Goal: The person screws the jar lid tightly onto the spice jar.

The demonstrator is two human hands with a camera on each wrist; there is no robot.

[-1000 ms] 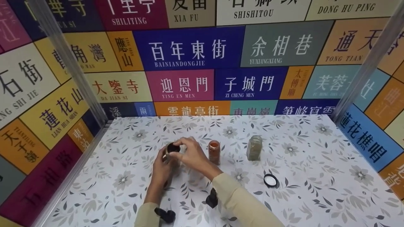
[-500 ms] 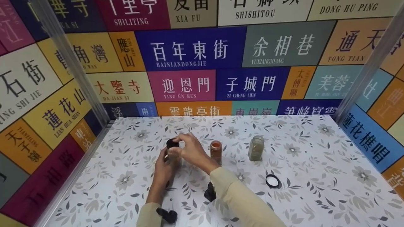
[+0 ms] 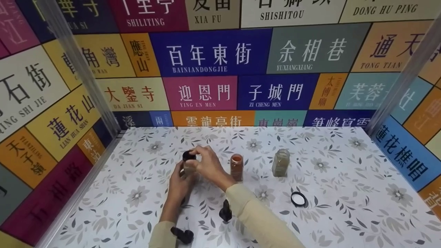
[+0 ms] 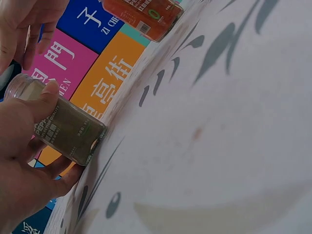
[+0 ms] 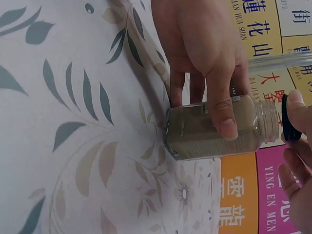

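While the left hand (image 5: 202,46) clasps the jar (image 5: 195,139) on the table (image 3: 327,137), the right hand (image 3: 208,165) pinches the lid (image 5: 288,126) at its top, contact unclear, seemingly opening or closing it, so the next move calls for a level lid

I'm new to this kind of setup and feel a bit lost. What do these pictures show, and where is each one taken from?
No machine here, just a person working bare-handed. The wide picture is taken from the head, looking forward and down; the two close ones are taken from the left and right wrists. The left hand grips a glass jar of greyish-brown powder, and the right hand pinches a black cap at its mouth. On the flowered table stand an orange-red jar and a greyish-green jar, both uncapped. Nearby lies a loose black-rimmed lid, white side up.
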